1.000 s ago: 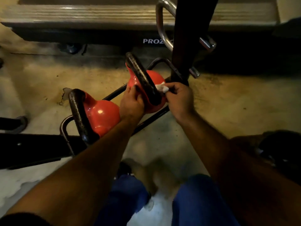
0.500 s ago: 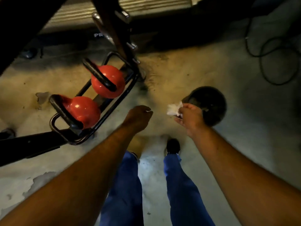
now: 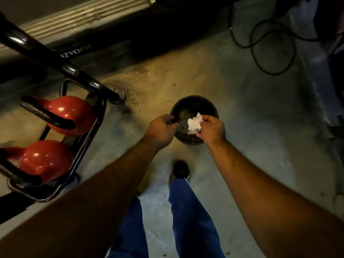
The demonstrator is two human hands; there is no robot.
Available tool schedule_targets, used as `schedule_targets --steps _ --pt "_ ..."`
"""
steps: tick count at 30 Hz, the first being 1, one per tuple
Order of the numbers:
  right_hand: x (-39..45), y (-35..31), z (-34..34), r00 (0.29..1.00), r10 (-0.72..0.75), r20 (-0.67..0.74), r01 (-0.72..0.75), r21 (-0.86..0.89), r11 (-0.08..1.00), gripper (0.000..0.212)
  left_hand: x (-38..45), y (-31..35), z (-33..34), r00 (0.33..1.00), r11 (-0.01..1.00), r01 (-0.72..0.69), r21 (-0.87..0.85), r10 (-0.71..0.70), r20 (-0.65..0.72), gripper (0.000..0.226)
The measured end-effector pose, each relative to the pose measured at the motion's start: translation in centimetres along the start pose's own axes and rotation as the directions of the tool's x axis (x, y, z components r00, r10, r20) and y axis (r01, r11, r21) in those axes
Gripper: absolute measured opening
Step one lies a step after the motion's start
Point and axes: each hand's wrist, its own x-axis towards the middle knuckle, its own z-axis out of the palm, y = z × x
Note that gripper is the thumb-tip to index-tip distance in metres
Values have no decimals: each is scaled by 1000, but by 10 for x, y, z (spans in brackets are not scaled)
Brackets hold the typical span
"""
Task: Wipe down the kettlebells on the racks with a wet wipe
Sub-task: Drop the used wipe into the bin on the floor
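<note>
Concrete floor; right hand pinches wipe.

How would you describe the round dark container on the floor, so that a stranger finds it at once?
Start at the black rack on the left, which holds two red kettlebells. To its right, alone on the pale concrete floor, stands a round dark bin, beyond the person's hands. Unlike the glossy red kettlebells, it is dull, open-topped and off the rack, and the right hand holds a crumpled white wipe above it.
</note>
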Motion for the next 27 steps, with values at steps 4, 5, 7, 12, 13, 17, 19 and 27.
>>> schedule_targets --steps 4,5,7,12,13,17,19,27 --pt "13 2 -12 992 93 90 -103 111 988 38 4 16 18 1000 999 -17 50 17 15 47" --pt "12 2 -16 987 115 113 -130 137 982 40 2 20 20 1000 998 -24 60 24 2 47" --pt "1 -1 -27 985 103 139 -117 97 988 40 -5 30 19 999 997 -26 72 27 -20 46" --pt "-41 -26 -49 981 54 188 -56 5 998 28 -41 55 -5 998 999 -23 41 25 -60 43" --pt "-53 -36 -53 979 35 201 -34 -8 999 25 -55 62 -13 997 999 -29 33 32 -76 42" --pt "-130 -100 -72 946 -108 304 120 -22 992 13 -135 101 -63 978 995 -95 -11 91 -187 45" --pt "-174 -133 -82 920 -186 345 210 -34 977 13 -182 115 -94 959 990 -131 -53 113 -259 45" --pt "-357 -232 -78 647 -494 581 680 -146 719 10 -374 112 -205 783 963 -234 -135 104 -614 39"
